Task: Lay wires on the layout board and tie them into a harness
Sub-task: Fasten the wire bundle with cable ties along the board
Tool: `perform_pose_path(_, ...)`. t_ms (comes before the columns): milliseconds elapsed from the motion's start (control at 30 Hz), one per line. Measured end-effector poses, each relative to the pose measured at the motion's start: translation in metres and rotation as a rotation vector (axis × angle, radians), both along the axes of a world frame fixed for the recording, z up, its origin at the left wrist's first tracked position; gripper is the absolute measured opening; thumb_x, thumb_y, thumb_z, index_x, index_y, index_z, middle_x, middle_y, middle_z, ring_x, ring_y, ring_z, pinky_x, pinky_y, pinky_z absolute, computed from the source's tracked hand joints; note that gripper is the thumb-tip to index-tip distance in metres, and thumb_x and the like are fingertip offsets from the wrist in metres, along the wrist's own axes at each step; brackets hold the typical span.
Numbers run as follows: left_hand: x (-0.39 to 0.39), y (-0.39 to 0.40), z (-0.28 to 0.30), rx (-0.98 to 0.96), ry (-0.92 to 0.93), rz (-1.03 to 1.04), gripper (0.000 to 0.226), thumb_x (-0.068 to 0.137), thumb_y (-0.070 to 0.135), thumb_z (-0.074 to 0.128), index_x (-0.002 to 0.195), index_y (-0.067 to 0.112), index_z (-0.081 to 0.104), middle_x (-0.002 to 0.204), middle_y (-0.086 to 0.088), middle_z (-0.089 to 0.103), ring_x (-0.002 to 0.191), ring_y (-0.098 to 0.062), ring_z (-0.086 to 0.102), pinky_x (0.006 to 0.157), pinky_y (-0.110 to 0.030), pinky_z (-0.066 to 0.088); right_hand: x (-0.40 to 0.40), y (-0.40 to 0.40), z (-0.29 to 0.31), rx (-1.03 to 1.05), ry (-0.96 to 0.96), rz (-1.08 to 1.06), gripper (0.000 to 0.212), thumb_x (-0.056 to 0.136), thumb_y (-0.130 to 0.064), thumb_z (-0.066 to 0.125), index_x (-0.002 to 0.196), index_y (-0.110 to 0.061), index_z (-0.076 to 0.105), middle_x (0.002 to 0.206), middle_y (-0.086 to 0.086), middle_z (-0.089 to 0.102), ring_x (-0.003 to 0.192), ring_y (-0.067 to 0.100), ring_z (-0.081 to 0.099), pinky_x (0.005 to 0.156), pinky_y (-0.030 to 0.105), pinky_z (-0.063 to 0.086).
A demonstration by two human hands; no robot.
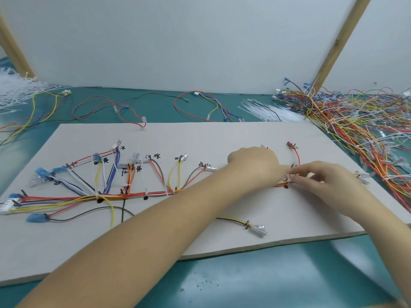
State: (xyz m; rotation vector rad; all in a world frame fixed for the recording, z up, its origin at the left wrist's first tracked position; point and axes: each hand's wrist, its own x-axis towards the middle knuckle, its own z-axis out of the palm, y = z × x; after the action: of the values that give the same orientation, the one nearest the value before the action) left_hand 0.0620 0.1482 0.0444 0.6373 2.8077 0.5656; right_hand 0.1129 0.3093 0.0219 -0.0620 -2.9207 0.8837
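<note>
Both hands are meeting at about two o'clock on the flat, matte grey layout board (222, 134), which is lying on the smooth teal tabletop (244, 278). The left hand (253, 162) is reaching across, its knuckles curled over, the fingers pinching at the right end of the bundled red, orange and yellow wire trunk (138, 195). The right hand (327, 181) is coming in from three o'clock, its fingers (300, 174) bent and closing on a thin white plastic cable tie (288, 177) at the same spot; the picture is blurring here, so the exact grip is hard to tell. The trunk is running along the board from nine o'clock, with thin glossy branches fanning up to clear and blue sleeved terminals beside black handwritten labels. A curved red wire (297, 155) is rising just beyond the fingers to a small red terminal. At one o'clock on the tabletop a fan of stiff white cable ties (266, 111) is lying beside a tangled heap of finished multicoloured harnesses (360, 121).
</note>
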Motion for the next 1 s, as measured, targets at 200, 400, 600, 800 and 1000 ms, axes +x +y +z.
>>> perform_pose_path(200, -0.009, 0.015, -0.014, 0.439, -0.001, 0.050, 0.014, 0.084, 0.031, 0.062, 0.084, 0.020, 0.070, 0.090, 0.001, 0.068, 0.092, -0.022, 0.061, 0.072, -0.028, 0.045, -0.007, -0.001, 0.000, 0.017, 0.025, 0.017, 0.022, 0.080, -0.013, 0.072, 0.066, -0.029, 0.068, 0.050, -0.010, 0.056, 0.049, 0.003, 0.048, 0.051, 0.009, 0.035)
perform_pose_path(400, -0.008, 0.011, -0.024, 0.511, 0.068, 0.007, 0.012, 0.084, 0.026, 0.061, 0.075, 0.020, 0.065, 0.074, 0.006, 0.059, 0.083, -0.021, 0.058, 0.067, -0.029, 0.042, -0.010, -0.007, 0.005, 0.132, -0.006, 0.086, 0.032, 0.079, -0.008, 0.071, 0.062, -0.033, 0.059, 0.069, -0.010, 0.063, 0.069, 0.007, 0.056, 0.061, 0.018, 0.038)
perform_pose_path(600, 0.002, 0.012, -0.021, 0.545, 0.059, -0.075, 0.010, 0.087, 0.022, 0.060, 0.079, 0.018, 0.066, 0.077, 0.000, 0.065, 0.088, -0.026, 0.059, 0.076, -0.033, 0.041, -0.007, -0.009, 0.001, 0.167, -0.012, 0.075, 0.013, 0.081, -0.009, 0.068, 0.070, -0.017, 0.066, 0.067, -0.003, 0.064, 0.066, 0.012, 0.055, 0.058, 0.017, 0.037)
perform_pose_path(800, 0.019, -0.029, 0.018, 0.605, 0.111, -0.154, 0.020, 0.093, 0.020, 0.050, 0.105, 0.018, 0.066, 0.103, 0.004, 0.066, 0.093, -0.010, 0.054, 0.081, -0.020, 0.040, -0.004, -0.012, 0.009, 0.006, 0.123, 0.003, 0.020, 0.086, -0.005, 0.060, 0.090, -0.024, 0.065, 0.082, -0.009, 0.060, 0.071, 0.007, 0.057, 0.059, 0.011, 0.039)
perform_pose_path(1000, -0.029, -0.165, 0.042, 0.310, 0.426, 0.215, 0.024, 0.094, 0.024, 0.046, 0.106, 0.019, 0.066, 0.112, 0.001, 0.065, 0.103, -0.011, 0.055, 0.082, -0.017, 0.036, -0.012, -0.074, 0.028, -0.050, 0.367, 0.231, 0.031, 0.086, 0.001, 0.051, 0.096, -0.024, 0.067, 0.092, -0.014, 0.059, 0.084, -0.007, 0.053, 0.072, 0.006, 0.039)
